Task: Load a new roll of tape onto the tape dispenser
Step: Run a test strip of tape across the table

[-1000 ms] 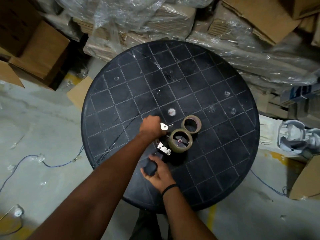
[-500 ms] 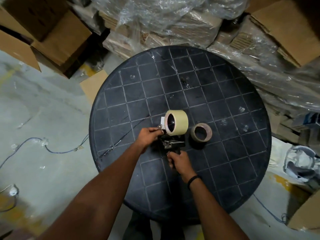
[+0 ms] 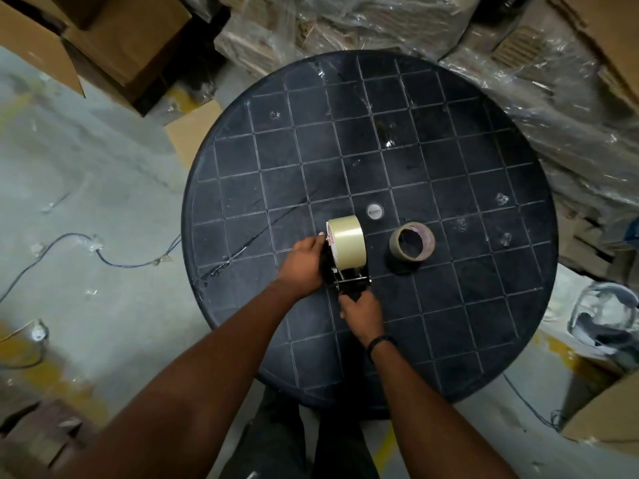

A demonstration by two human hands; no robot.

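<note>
Black tabletop (image 3: 449, 160): round, grid-lined, carries all task items.
Tape dispenser (image 3: 349, 283): dark body, held upright near the tabletop's centre.
New roll (image 3: 347, 242): pale tape, seated on edge at the dispenser's far end.
Left hand (image 3: 306, 259): closed on the dispenser's left side, fingertips at the roll's side face.
Right hand (image 3: 361, 311): wrapped around the dispenser's near end, the handle.
Spent core (image 3: 411, 245): brown ring, lying flat right of the dispenser, apart from it.
</note>
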